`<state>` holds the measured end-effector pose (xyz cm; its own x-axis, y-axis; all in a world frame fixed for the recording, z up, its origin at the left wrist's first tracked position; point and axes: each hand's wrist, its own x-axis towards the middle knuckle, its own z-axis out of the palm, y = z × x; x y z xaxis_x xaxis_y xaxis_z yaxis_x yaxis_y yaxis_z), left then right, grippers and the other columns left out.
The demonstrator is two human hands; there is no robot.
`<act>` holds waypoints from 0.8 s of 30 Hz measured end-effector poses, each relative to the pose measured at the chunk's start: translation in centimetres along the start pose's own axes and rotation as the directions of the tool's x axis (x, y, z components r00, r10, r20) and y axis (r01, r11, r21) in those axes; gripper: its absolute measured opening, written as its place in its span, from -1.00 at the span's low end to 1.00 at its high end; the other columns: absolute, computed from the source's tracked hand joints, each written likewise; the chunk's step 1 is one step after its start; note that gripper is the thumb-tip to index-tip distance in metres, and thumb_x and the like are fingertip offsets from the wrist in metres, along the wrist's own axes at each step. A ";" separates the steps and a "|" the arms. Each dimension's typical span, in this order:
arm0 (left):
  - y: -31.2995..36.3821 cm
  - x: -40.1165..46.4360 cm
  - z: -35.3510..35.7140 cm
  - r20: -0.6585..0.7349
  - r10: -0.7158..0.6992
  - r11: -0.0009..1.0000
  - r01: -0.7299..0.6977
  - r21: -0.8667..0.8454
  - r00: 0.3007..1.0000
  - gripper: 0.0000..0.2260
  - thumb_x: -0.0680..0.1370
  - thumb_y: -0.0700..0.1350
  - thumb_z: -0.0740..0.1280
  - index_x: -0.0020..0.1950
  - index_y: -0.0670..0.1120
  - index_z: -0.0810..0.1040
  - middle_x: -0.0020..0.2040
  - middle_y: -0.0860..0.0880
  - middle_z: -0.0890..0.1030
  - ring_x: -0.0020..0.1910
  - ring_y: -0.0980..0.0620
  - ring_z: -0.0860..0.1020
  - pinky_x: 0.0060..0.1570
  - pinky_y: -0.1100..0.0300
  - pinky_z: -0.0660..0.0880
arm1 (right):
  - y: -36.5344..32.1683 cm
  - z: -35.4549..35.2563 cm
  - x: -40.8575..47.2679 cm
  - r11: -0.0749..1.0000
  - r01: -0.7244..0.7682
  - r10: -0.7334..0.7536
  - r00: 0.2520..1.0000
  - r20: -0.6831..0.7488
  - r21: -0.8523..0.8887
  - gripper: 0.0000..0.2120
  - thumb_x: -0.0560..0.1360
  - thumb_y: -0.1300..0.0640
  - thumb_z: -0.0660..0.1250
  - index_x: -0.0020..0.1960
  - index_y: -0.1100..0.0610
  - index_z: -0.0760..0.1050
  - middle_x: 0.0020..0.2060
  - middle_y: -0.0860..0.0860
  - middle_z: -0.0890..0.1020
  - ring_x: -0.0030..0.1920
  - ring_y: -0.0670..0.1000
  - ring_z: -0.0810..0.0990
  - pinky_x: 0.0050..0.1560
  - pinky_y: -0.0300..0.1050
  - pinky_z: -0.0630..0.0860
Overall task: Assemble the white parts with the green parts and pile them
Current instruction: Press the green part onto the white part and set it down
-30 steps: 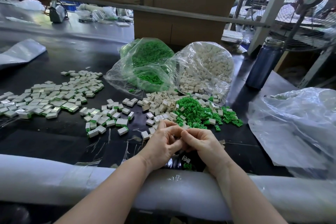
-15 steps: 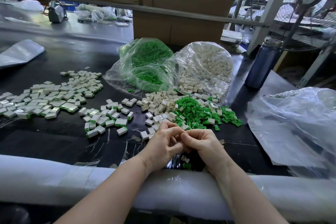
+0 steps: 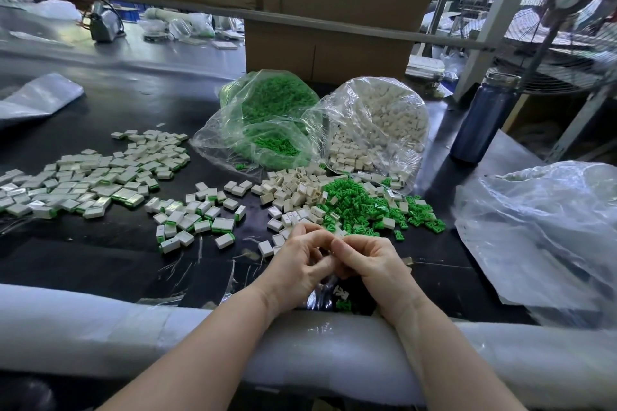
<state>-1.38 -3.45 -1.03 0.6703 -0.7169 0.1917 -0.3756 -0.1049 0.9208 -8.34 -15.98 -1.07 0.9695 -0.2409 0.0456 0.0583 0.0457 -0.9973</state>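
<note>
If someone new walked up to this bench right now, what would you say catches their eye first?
Probably the bright loose green parts spilled mid-table, right of the loose white parts, with the bag of green parts and the bag of white parts behind them. Then the wide spread of assembled pieces on the left. Nearest, the left hand and right hand meet, fingers curled together over something hidden.
</note>
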 end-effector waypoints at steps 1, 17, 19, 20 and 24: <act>0.0 0.0 0.0 -0.020 -0.005 1.000 0.005 -0.017 1.000 -0.95 0.52 -0.20 0.34 -0.04 -0.11 0.57 0.07 -0.12 0.36 -0.28 0.14 0.40 -0.25 0.39 0.48 | 0.0 0.1 0.0 1.000 0.014 -0.014 1.000 -0.013 0.000 -0.79 0.39 0.05 0.36 -0.15 0.20 0.64 -0.38 0.05 0.64 -0.37 -0.05 0.60 -0.33 -0.26 0.53; -0.3 0.1 -0.2 -0.125 -0.033 0.999 0.033 -0.001 0.992 -0.94 0.50 -0.21 0.36 -0.07 -0.08 0.59 -0.19 0.00 0.58 -0.24 0.13 0.53 -0.21 0.39 0.47 | 0.2 -0.4 0.2 0.964 0.066 -0.124 0.969 -0.214 -0.257 -0.93 0.46 0.22 0.40 -0.20 0.17 0.59 -0.33 0.06 0.64 -0.29 0.02 0.60 -0.23 -0.04 0.58; -0.4 0.1 -0.3 -0.217 -0.046 0.999 0.050 0.011 0.975 -0.90 0.50 -0.21 0.35 0.00 -0.10 0.60 -0.19 0.00 0.62 -0.24 0.11 0.57 -0.19 0.33 0.54 | 0.2 -0.4 0.1 0.973 0.057 -0.116 0.958 -0.261 -0.226 -0.92 0.45 0.18 0.40 -0.22 0.15 0.59 -0.39 0.00 0.63 -0.35 -0.04 0.57 -0.30 -0.11 0.55; -0.5 0.1 -0.4 -0.294 -0.054 0.998 0.065 0.026 0.954 -0.86 0.50 -0.21 0.35 0.05 -0.12 0.60 -0.17 -0.01 0.63 -0.22 0.08 0.60 -0.16 0.27 0.57 | 0.2 -0.5 0.1 0.977 0.048 -0.109 0.949 -0.294 -0.208 -0.91 0.44 0.19 0.41 -0.24 0.13 0.59 -0.42 -0.04 0.61 -0.40 -0.09 0.54 -0.36 -0.18 0.52; -1.1 0.2 -1.5 -0.618 -0.097 0.991 0.130 0.008 0.780 -0.79 0.53 -0.28 0.30 0.13 -0.15 0.58 -0.09 -0.11 0.63 -0.18 -0.02 0.61 -0.09 0.11 0.59 | 0.5 -0.8 0.3 0.971 0.008 -0.105 0.912 -0.396 -0.241 -0.86 0.43 0.24 0.43 -0.29 0.08 0.58 -0.47 -0.09 0.57 -0.43 -0.14 0.48 -0.38 -0.24 0.46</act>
<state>0.18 -2.44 -1.46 0.9549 -0.1236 0.2701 -0.2907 -0.2031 0.9350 -8.22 -16.79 -1.59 0.7842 -0.6081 0.1235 0.0067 -0.1908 -0.9816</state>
